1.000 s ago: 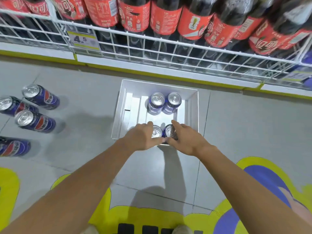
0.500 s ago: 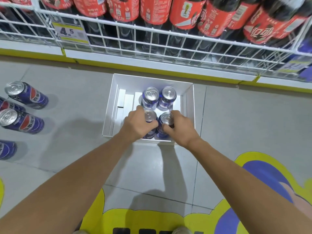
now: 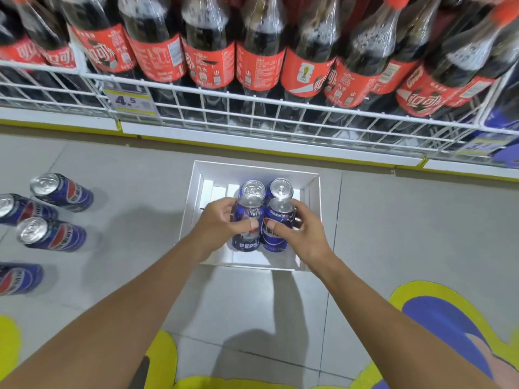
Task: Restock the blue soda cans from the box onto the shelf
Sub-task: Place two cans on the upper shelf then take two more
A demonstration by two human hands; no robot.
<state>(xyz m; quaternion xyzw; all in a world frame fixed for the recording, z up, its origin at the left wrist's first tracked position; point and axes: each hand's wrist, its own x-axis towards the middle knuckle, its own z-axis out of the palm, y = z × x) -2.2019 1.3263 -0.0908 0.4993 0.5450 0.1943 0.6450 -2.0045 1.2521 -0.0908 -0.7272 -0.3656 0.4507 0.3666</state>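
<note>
A white box [image 3: 193,197] sits on the floor below the shelf. My left hand [image 3: 219,223] grips one blue soda can [image 3: 248,240] and my right hand [image 3: 304,234] grips a second blue can [image 3: 276,234]. Both cans are upright, side by side, lifted above the box. Two more blue cans, one on the left [image 3: 253,189] and one on the right [image 3: 281,188], stand in the far part of the box, partly hidden behind the held ones.
Several blue cans [image 3: 60,189] stand on the grey floor at the left. A white wire shelf [image 3: 252,108] full of red-labelled dark soda bottles [image 3: 209,63] runs across the top, with a price tag [image 3: 130,102]. Yellow and blue floor art [image 3: 438,318] lies at lower right.
Both hands closed on the two near cans in the box and raised them. The view tilted up, bringing the bottle shelf closer.
</note>
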